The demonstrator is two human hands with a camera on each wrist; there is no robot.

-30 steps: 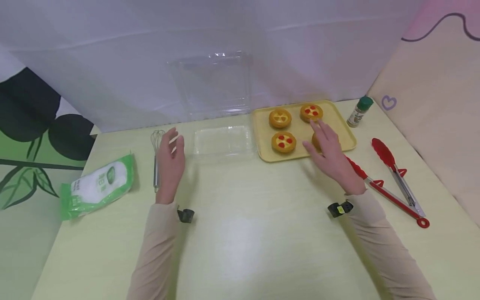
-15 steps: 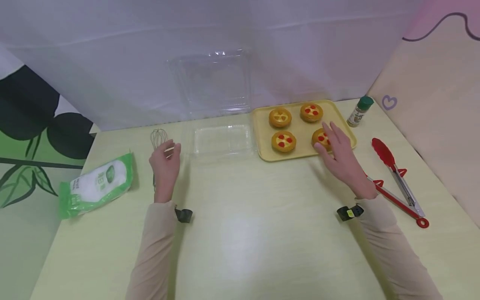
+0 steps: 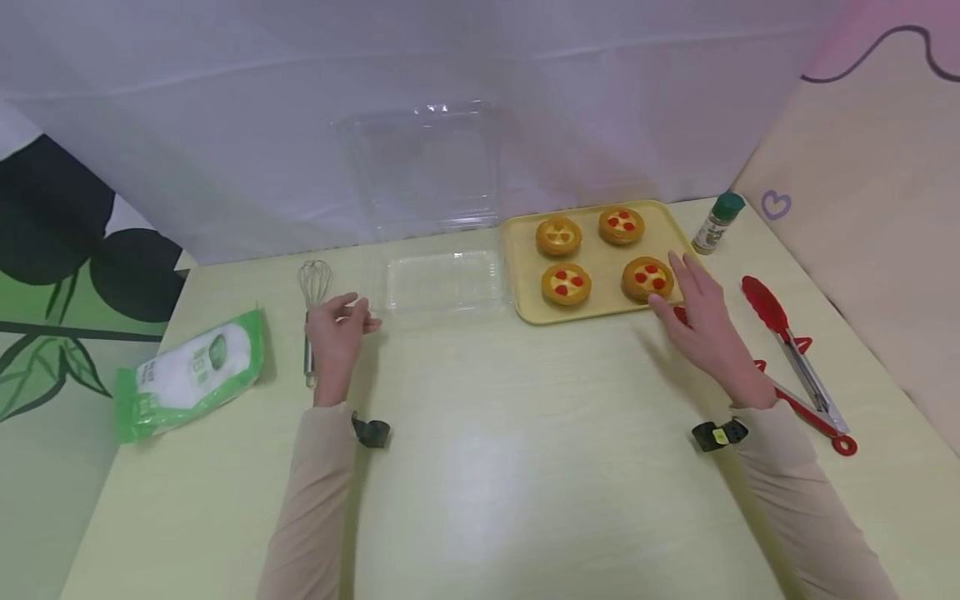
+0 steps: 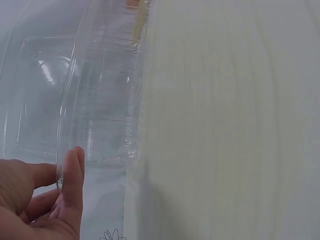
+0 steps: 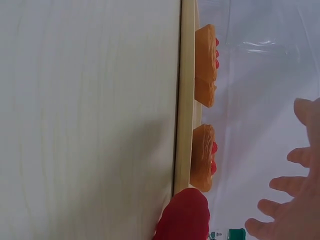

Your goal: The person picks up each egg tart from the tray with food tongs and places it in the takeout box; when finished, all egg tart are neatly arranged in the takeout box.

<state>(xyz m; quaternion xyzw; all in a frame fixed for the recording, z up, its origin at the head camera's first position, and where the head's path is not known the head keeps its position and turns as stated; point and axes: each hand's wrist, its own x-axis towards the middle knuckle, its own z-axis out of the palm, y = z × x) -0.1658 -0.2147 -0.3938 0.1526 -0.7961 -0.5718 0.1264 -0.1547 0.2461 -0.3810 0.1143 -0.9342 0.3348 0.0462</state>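
Note:
My left hand [image 3: 341,337], fingers loosely bent, is beside the left edge of a clear plastic clamshell box [image 3: 442,283], above a whisk [image 3: 315,287]. In the left wrist view the box's rim [image 4: 72,75] runs behind or between my thumb and fingers; I see no firm grip. My right hand [image 3: 705,333] hovers with fingers spread near the front right corner of a yellow tray [image 3: 600,312], partly over red-tipped tongs [image 3: 802,375]. Several egg tarts lie on the tray; a red-topped tart [image 3: 647,279] is nearest that hand.
A green and white bag [image 3: 195,371] lies at the table's left. A green-capped seasoning bottle [image 3: 718,223] stands behind the tray's right end. The box's raised lid [image 3: 427,167] leans by the back curtain.
My right hand has drawn right and slightly down, off the front right tart, uncovering it. My left hand has come lower, with its fingers reaching rightward. The box, tray and tarts stay put.

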